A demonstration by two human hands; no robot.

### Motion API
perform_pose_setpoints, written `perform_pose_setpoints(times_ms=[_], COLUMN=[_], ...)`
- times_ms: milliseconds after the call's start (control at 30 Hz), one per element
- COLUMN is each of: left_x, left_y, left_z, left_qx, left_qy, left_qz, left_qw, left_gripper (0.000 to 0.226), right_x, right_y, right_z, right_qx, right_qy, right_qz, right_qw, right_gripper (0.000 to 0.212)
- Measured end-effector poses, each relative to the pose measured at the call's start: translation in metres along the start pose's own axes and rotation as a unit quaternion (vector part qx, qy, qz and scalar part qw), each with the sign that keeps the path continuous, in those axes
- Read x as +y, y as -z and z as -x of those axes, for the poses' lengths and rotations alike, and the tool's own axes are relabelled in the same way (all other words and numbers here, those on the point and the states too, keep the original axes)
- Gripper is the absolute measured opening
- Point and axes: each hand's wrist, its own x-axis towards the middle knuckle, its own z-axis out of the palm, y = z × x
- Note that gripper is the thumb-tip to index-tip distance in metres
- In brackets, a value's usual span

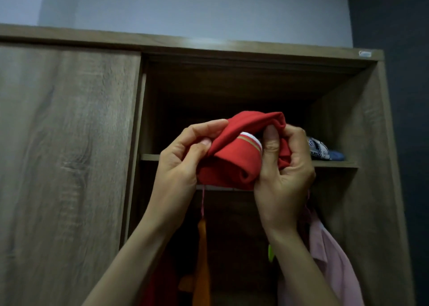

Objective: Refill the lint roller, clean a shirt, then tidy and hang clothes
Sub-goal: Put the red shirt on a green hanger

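Note:
A rolled-up red shirt (236,159) with a white and gold striped band is held up in front of the open wardrobe, level with its upper shelf (334,164). My left hand (185,157) pinches the red cloth at the roll's left end. My right hand (285,166) grips the right end, thumb pressed into the fabric. A loose flap of the shirt arches over the top of the roll between both hands.
A folded blue-and-white patterned garment (321,151) lies on the shelf at the right. Below hang an orange garment (202,259), a red one (162,285) and a pink shirt (329,259). The wardrobe's sliding door (65,155) covers the left half.

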Motion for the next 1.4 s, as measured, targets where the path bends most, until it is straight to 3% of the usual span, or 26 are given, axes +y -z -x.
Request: perform_pose_setpoints(times_ms=[200,500,600,700,767,900,1067,1133,1200,1300,1400], left_x=[-0.018,-0.075,-0.085,-0.089,-0.092,-0.101,-0.101,-0.105,-0.110,-0.114,-0.118], left_y=[0.001,0.017,0.019,0.023,0.024,0.021,0.020,0.020,0.018,0.013,0.008], left_z=[0.064,0.180,0.202,0.211,0.215,0.227,0.224,0.223,0.225,0.227,0.228], left_qx=[-0.022,-0.064,-0.089,-0.159,-0.169,-0.164,-0.192,-0.214,-0.248,-0.251,-0.238], left_qy=[0.074,0.196,0.166,0.077,0.033,-0.014,-0.077,-0.102,-0.090,0.014,0.099], left_qz=[-0.049,-0.175,-0.313,-0.555,-0.611,-0.630,-0.637,-0.620,-0.559,-0.450,-0.341], left_qw=[0.996,0.963,0.931,0.813,0.773,0.759,0.743,0.748,0.786,0.857,0.904], left_gripper=[0.022,0.038,0.038,0.043,0.045,0.042,0.042,0.037,0.034,0.036,0.033], right_x=[0.011,0.036,0.043,0.051,0.056,0.064,0.071,0.073,0.074,0.075,0.079], right_y=[0.034,0.093,0.110,0.124,0.132,0.147,0.157,0.160,0.161,0.163,0.168], right_z=[0.064,0.181,0.201,0.208,0.209,0.208,0.205,0.204,0.203,0.202,0.204], right_qx=[-0.031,-0.139,-0.181,-0.236,-0.269,-0.297,-0.320,-0.330,-0.342,-0.375,-0.407], right_qy=[-0.108,-0.289,-0.330,-0.373,-0.401,-0.462,-0.462,-0.464,-0.478,-0.499,-0.526], right_qz=[0.058,0.142,0.159,0.161,0.138,0.072,0.074,0.074,0.059,0.025,-0.013], right_qw=[0.992,0.936,0.913,0.883,0.865,0.833,0.824,0.819,0.807,0.781,0.747], right_gripper=[0.019,0.030,0.035,0.034,0.035,0.043,0.047,0.039,0.032,0.029,0.027])
